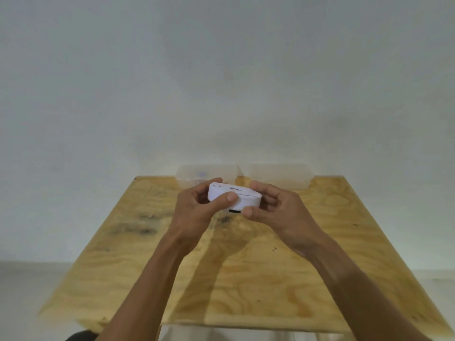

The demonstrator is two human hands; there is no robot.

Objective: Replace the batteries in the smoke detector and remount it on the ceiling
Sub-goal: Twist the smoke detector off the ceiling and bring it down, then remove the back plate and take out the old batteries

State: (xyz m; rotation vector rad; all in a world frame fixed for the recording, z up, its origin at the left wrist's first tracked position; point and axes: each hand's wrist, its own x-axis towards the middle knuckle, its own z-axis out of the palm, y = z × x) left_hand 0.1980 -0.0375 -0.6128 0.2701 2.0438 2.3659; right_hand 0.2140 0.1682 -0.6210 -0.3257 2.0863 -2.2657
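A white round smoke detector is held in the air above the far half of a plywood table. My left hand grips its left side, thumb laid over the near rim and fingers curled behind. My right hand grips its right side, thumb under the near edge beside a small dark slot. The detector is tilted, its slotted top face turned up and away from me. No batteries show.
Two clear plastic bins stand at the table's far edge against a plain white wall: the left bin with something small and bluish inside, the right bin with no contents visible. A pale floor lies beyond the table's sides.
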